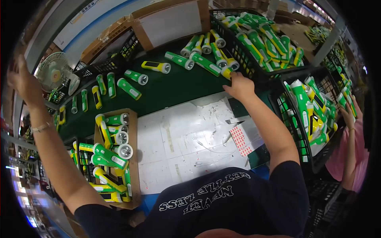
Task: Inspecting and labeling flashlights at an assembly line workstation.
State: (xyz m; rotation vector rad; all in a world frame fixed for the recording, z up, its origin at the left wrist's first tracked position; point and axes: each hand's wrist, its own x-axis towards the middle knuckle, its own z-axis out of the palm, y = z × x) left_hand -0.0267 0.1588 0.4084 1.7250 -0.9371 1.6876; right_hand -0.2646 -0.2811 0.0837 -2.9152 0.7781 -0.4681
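Observation:
My right hand (240, 86) reaches over the far side of the table, its fingers closed around the end of a green and yellow flashlight (227, 72). Most of that flashlight's grip is covered by my fingers. Around it lie several more flashlights, among them a green one (205, 64) with a clear round lens. Far to the left, my left hand (24, 79) is raised near a fan (53, 71). Its fingers look spread at the dim rim of the picture, and nothing shows in them.
Flashlights stand in a row along the dark green belt (166, 89). A cardboard box (135, 166) of flashlights is at left on the white work surface (158, 131), with a red-dotted sheet (240, 141) and thin cables. Black crates (254, 73) of flashlights stand right; a co-worker's hand (349, 115) is beside one.

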